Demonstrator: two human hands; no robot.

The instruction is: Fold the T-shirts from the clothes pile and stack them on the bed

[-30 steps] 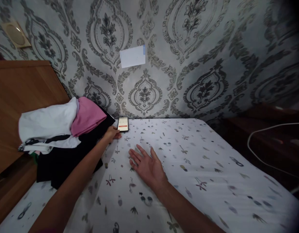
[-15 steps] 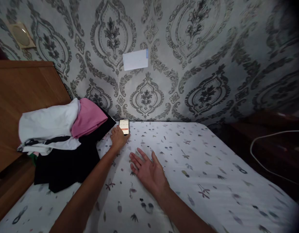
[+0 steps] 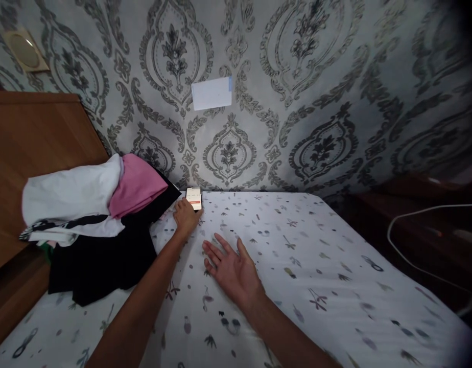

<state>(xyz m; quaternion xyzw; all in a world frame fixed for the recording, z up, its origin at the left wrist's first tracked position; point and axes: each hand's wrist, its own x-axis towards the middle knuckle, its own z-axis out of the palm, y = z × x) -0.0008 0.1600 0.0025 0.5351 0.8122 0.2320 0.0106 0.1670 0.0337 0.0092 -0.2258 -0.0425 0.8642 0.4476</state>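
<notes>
At the far edge of the bed, a phone (image 3: pixel 194 198) with a lit screen lies against the foot of the wall. My left hand (image 3: pixel 187 219) grips its lower end, the fingers along the left side and the thumb at the lower right; the hand hides part of it. Palm up and fingers apart, my right hand (image 3: pixel 236 271) rests over the patterned sheet (image 3: pixel 297 245) and holds nothing. Left of my left arm is a pile of clothes: a white garment (image 3: pixel 73 191), a pink one (image 3: pixel 136 186) and a black one (image 3: pixel 105 260).
A wooden headboard or cabinet panel (image 3: pixel 40 153) rises behind the clothes on the left. Patterned wallpaper (image 3: pixel 228 153) covers the wall, with a white paper (image 3: pixel 212 93) on it. A white cable (image 3: pixel 393 225) hangs in the dark area to the right.
The whole view has shifted slightly, with the scene sliding a little to the left. Both hands keep nearly the same pose, the left at the phone and the right palm up.
</notes>
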